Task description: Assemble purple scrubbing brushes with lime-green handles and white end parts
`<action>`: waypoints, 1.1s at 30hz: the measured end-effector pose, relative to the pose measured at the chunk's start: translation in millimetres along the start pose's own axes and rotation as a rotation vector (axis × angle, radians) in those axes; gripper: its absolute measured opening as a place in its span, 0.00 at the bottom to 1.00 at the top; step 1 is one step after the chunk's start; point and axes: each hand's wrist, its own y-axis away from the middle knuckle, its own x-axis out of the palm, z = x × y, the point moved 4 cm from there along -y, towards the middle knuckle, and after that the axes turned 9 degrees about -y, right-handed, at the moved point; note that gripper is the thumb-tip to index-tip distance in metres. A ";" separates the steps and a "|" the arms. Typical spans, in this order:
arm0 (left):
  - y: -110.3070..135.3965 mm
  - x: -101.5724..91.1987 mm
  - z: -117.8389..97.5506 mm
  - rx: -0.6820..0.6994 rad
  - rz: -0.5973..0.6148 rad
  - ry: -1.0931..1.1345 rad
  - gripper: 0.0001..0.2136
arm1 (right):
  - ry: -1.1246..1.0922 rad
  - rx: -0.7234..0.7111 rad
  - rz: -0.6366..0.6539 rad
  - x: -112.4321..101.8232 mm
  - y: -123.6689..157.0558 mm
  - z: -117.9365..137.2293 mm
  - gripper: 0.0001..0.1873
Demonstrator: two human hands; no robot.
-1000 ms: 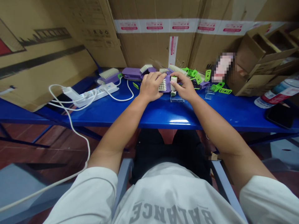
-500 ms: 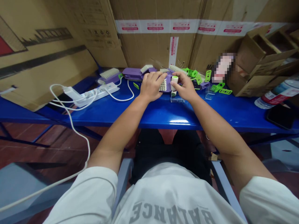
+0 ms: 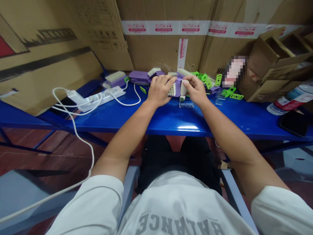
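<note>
Purple plastic showed at the upper centre of the frame, where the left hand [image 3: 159,91] gripped a brush [image 3: 179,88], its pale bristles [image 3: 172,90] visible beside the fingers. Just right of that, the right hand [image 3: 197,91] pinched a white cylindrical piece [image 3: 184,87]; I couldn't tell whether piece and brush touched. To my eye, good handling meant a steady left grip and a light, controlled right pinch. Both forearms [image 3: 132,129] angled inward from the lower sides, converging over the blue table [image 3: 122,119].
</note>
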 end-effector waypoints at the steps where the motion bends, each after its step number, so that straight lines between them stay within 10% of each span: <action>1: 0.1 0.3 0.1 0.003 -0.006 -0.003 0.36 | -0.015 0.013 0.008 0.2 0.0 0.5 0.41; 33: 1.1 0.6 -3.4 -0.006 -0.010 0.045 0.32 | -0.209 0.276 0.008 7.8 2.7 4.7 0.35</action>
